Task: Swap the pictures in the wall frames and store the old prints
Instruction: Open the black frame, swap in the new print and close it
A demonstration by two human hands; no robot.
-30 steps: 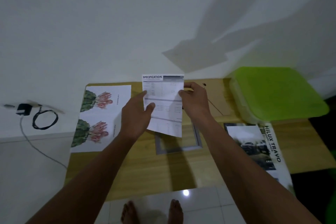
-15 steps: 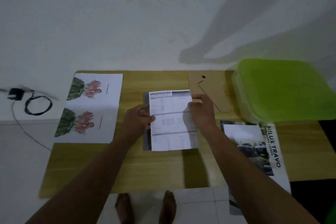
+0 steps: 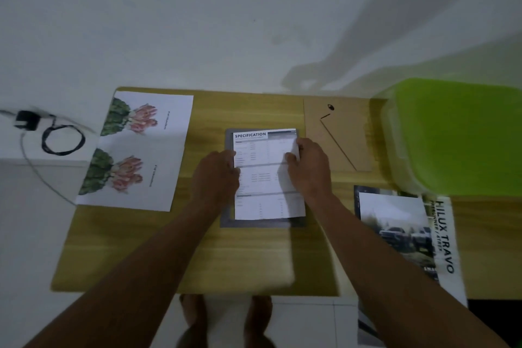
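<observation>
A white sheet headed "SPECIFICATION" (image 3: 264,178) lies face up on a grey picture frame (image 3: 227,220) in the middle of the wooden table (image 3: 254,257). My left hand (image 3: 216,178) holds the sheet's left edge. At the sheet's right edge my right hand (image 3: 309,168) pinches the paper near the upper corner, which curls slightly. The frame's brown backing board (image 3: 336,135) with its stand lies flat just right of the frame.
A flower print sheet (image 3: 138,150) lies at the table's left end. A car brochure (image 3: 406,232) hangs over the front right edge. A green-lidded plastic box (image 3: 454,135) fills the back right. A charger with black cable (image 3: 50,135) sits left of the table.
Both hands have lowered the sheet from the air down onto the grey frame, and it now lies flat and squared with the frame. The view has tilted downward.
</observation>
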